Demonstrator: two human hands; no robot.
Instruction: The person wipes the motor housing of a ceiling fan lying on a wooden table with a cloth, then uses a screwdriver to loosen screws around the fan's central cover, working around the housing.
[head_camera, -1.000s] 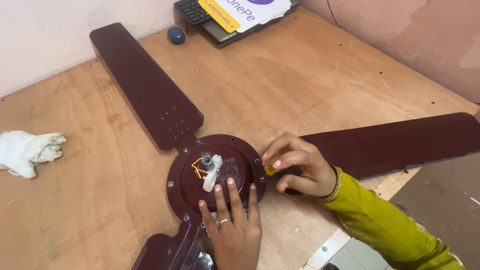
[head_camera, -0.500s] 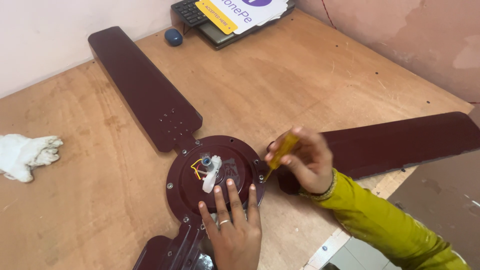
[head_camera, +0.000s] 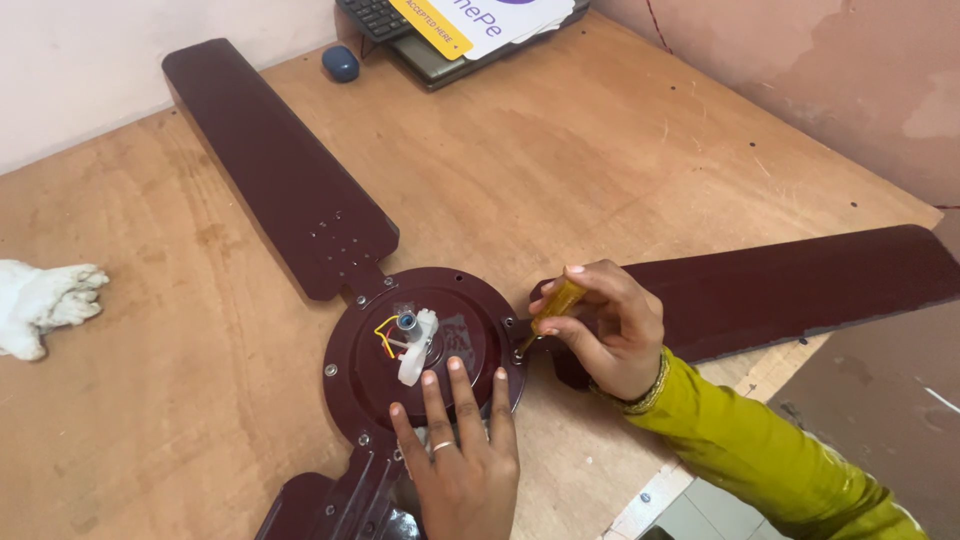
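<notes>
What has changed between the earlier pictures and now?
The right hand lifted off the blade root and turned upright. It now holds the yellow screwdriver with its tip at a screw on the rim of the motor hub. The left hand stayed flat on the hub, and the fan blades and the white cloth did not move.

Small repair workshop, by appearance. Bare plywood workbench against stained plaster wall; dismantled ceiling fan, rag, keyboard noted on top.
</notes>
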